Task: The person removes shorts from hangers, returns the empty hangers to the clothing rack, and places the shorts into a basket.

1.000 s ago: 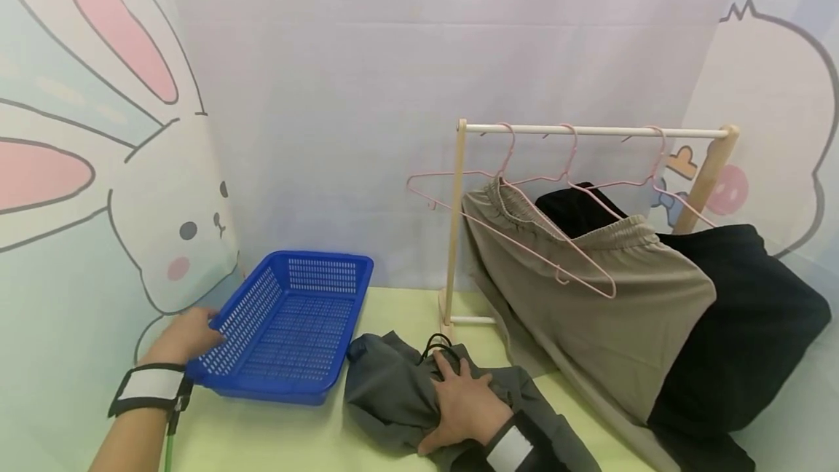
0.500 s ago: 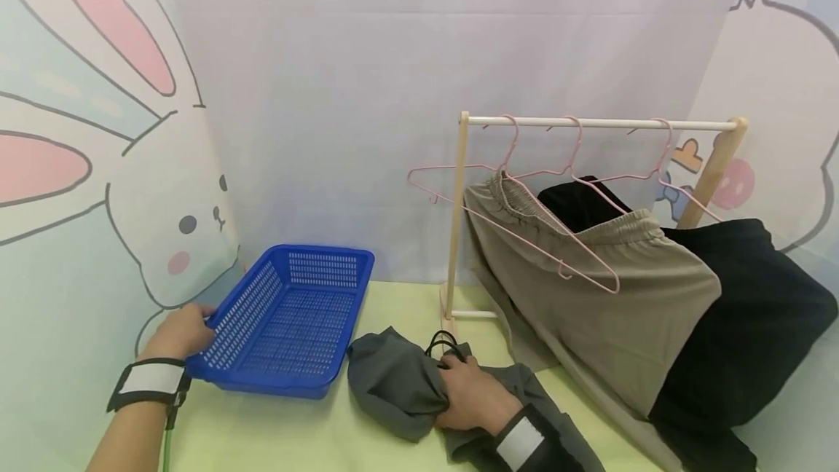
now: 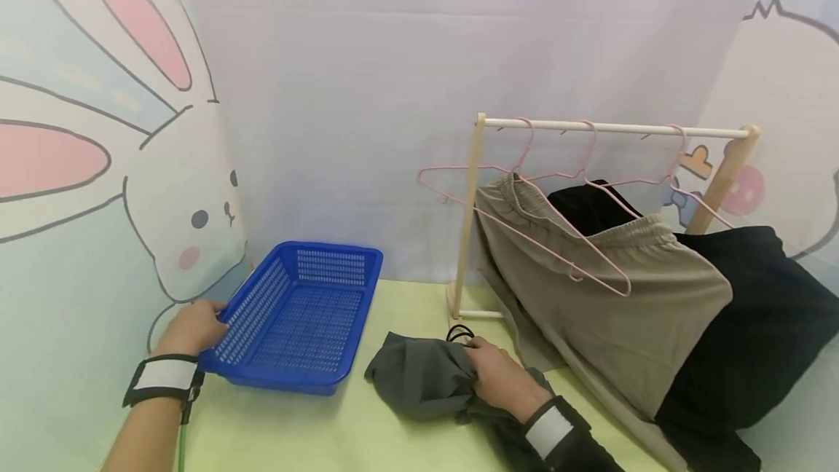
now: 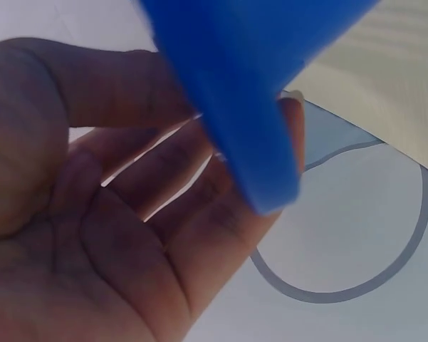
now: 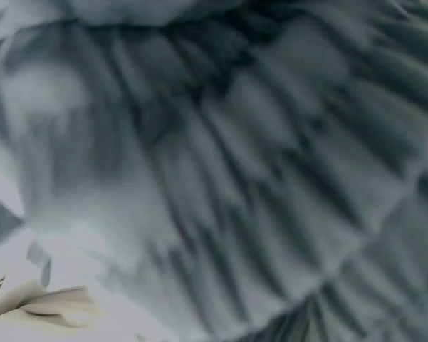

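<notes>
At the left, my left hand grips the left rim of a blue plastic basket. In the left wrist view, thumb and fingers close around the basket's blue rim. Nothing lies inside the basket. My right hand holds a bunched part of dark grey pants on the table, beside their black drawcord. Gathered, elastic-looking grey cloth fills most of the right wrist view, and the right fingers are mostly hidden there.
A small wooden rack stands at the right. Pink hangers hang from its white bar, with beige pants and black pants on them. Cartoon-printed cloth walls close in the yellow-green tabletop.
My right hand went from lying spread on the grey pants to gripping them, bunching the cloth and drawing it rightward. My left hand stays on the basket rim. The head view shifted slightly.
</notes>
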A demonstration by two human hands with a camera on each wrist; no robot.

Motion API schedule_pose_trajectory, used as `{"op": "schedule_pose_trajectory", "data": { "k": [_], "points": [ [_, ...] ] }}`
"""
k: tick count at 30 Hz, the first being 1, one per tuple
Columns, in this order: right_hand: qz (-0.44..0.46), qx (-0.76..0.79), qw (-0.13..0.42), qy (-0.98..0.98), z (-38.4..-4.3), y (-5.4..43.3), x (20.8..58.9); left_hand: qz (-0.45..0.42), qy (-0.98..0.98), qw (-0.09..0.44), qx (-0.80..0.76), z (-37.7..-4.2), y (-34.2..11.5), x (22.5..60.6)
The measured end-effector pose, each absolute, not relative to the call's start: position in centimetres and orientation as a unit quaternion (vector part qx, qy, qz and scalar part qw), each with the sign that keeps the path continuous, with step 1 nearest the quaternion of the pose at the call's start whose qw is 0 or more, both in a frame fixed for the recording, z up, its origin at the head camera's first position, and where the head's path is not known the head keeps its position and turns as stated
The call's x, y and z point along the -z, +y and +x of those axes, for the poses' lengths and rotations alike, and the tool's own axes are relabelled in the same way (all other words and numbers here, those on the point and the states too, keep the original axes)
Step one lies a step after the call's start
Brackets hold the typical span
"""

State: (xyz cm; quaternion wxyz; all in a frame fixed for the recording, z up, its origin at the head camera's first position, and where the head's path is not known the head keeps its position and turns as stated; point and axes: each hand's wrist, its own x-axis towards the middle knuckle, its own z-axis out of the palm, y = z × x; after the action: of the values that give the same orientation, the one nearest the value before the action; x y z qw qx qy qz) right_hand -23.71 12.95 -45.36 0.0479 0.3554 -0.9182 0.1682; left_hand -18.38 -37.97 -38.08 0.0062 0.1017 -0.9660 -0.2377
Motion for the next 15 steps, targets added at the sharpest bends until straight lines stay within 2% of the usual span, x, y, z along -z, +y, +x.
{"op": "schedule_pose_trajectory", "data": {
  "k": [4,8,15],
  "points": [
    [0.329,-0.167,0.064,-0.927,-24.1,13.6,44.8,0.102,-0.962,0.011,0.253,-18.3,-37.7,38.0],
    [0.319,-0.175,0.110,-0.925,-24.3,14.0,43.2,0.103,-0.960,0.015,0.261,-18.2,-37.5,37.9],
    [0.339,-0.230,0.209,-0.888,-24.4,13.1,37.1,0.116,-0.954,0.015,0.278,-18.0,-37.8,38.0]
  ]
}}
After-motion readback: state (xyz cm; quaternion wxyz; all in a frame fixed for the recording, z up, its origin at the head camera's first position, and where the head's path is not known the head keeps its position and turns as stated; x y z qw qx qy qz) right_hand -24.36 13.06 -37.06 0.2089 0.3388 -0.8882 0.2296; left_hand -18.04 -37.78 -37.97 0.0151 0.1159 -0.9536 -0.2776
